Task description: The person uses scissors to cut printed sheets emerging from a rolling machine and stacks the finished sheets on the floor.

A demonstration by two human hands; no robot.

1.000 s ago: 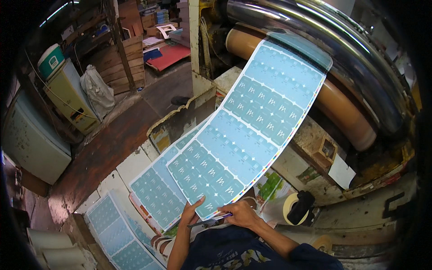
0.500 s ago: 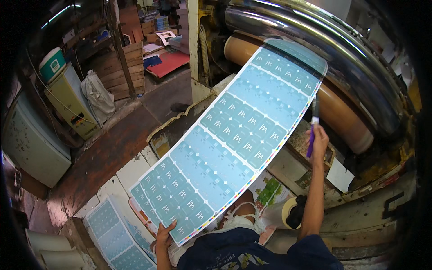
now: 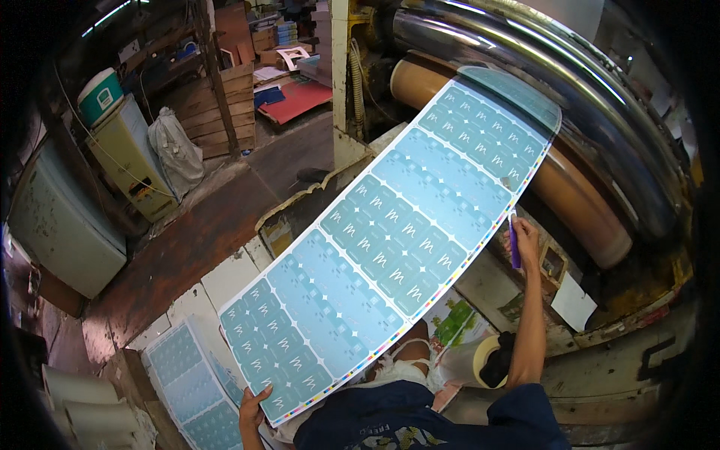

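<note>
Sheet (image 3: 358,249) pinched in left hand (image 3: 252,409); purple handle (image 3: 514,250) clenched in right hand (image 3: 529,241).

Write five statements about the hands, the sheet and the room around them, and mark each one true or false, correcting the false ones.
1. The left hand holds the near end of the printed sheet. True.
2. The handle in the right hand is red. False: it is purple.
3. The sheet stretches from the left hand up toward the shiny metal roller. True.
4. The green and white cooler stands on the floor. False: it stands on top of a cabinet.
5. A whitish sack stands beside that cabinet. True.
</note>
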